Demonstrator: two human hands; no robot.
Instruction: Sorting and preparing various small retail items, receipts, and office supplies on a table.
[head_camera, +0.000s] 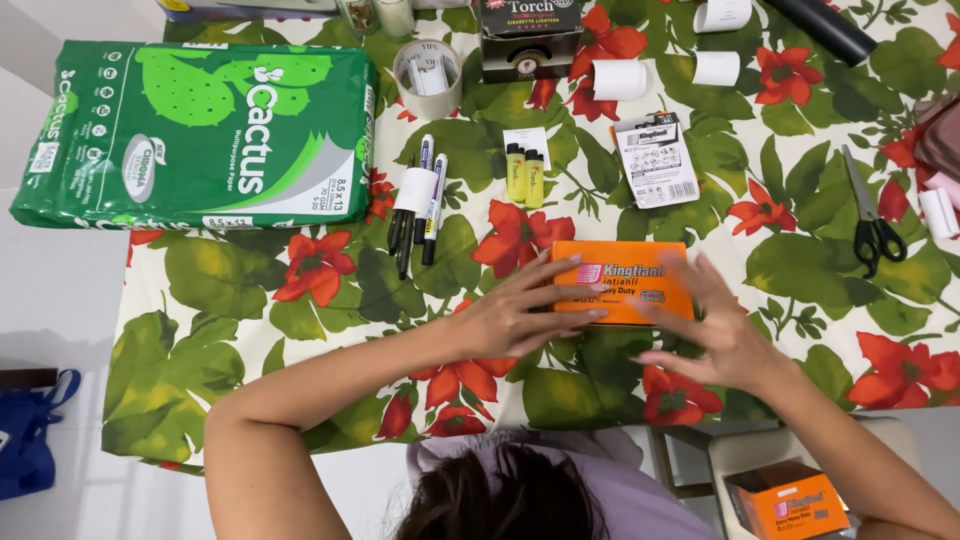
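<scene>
An orange rectangular box (625, 275) lies flat on the flowered tablecloth (250, 290), just in front of me. My left hand (520, 310) rests on the box's left end with its fingers spread over the top. My right hand (715, 325) is at the box's right end, fingers apart, touching or nearly touching its edge. Neither hand grips the box.
A green ream of paper (200, 135) lies at the far left. Banded black markers (420, 205), two yellow highlighters (525, 175), a tape roll (428, 75), white paper rolls (620, 80), a carded pack (655, 160) and scissors (872, 215) lie around. A second orange box (790, 500) sits on a chair below.
</scene>
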